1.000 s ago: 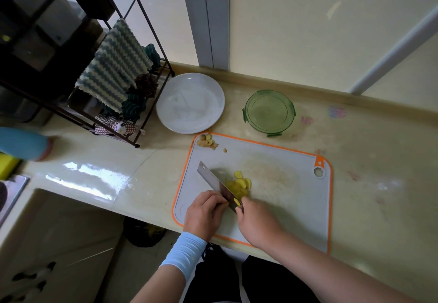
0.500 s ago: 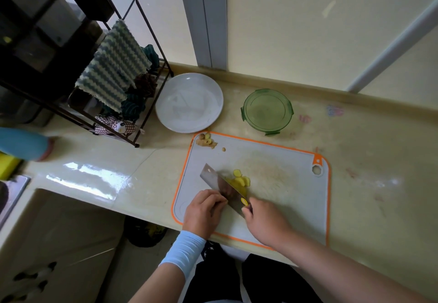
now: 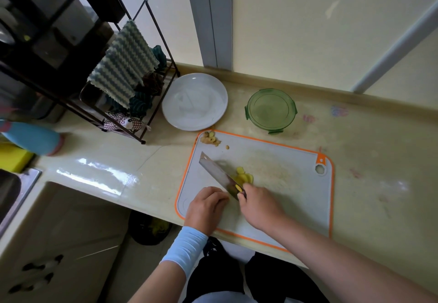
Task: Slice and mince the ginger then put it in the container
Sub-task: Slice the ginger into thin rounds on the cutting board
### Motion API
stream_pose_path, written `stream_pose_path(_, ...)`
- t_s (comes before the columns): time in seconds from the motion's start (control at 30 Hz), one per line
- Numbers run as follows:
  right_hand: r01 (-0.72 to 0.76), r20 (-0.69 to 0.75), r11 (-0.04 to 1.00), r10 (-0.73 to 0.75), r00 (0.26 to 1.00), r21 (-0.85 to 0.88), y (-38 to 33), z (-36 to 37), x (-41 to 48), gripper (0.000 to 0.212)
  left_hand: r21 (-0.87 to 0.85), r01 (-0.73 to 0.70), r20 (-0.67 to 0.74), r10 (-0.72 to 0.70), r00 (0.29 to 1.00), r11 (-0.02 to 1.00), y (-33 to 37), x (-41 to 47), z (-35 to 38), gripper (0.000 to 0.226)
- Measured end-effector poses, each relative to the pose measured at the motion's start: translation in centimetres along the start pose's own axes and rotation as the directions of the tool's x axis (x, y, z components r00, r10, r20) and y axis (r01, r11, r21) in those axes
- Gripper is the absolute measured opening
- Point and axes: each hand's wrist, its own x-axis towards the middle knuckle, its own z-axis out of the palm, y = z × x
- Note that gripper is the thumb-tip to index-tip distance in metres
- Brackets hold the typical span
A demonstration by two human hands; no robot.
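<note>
A grey cutting board with an orange rim [image 3: 296, 188] lies on the counter. My right hand [image 3: 259, 204] grips the handle of a cleaver [image 3: 216, 173], whose blade points away to the left across the board. My left hand [image 3: 206, 205] sits just left of the blade, its fingers curled down on the ginger piece, which is mostly hidden beneath them. Yellow ginger slices [image 3: 244, 177] lie piled right of the blade, and one slice sticks to the blade near the handle. The round green container [image 3: 271, 110] stands beyond the board.
A white plate [image 3: 194, 101] lies left of the container. Ginger peel scraps [image 3: 209, 137] sit on the board's far left corner. A dark wire rack with cloths [image 3: 128, 82] stands at the left. A blue bottle [image 3: 30, 137] lies near the sink edge.
The cleaver and both hands have edged slightly to the right along the board while cutting. The pile of slices stays beside the blade.
</note>
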Motion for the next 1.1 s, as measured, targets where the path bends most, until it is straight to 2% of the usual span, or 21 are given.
stream_pose_path(0.5,0.003,-0.023,1.0,-0.004,1.0,-0.016,-1.2,-0.8,-3.0,0.021,0.008,-0.01,0.039,0.009,0.999,1.0,0.3,0.2,-0.5,0.017)
stream_pose_path(0.9,-0.008,0.046,0.998,0.01,0.999,-0.055,-1.6,-1.4,-2.8,0.017,-0.006,0.008,0.034,-0.008,0.999,1.0,0.4,0.2,-0.5,0.017)
stream_pose_path(1.1,-0.035,0.102,0.999,0.036,0.994,-0.014,-1.6,-1.4,-1.6,0.02,-0.02,0.011,0.023,-0.01,1.0,1.0,0.4,0.1,-0.5,0.014)
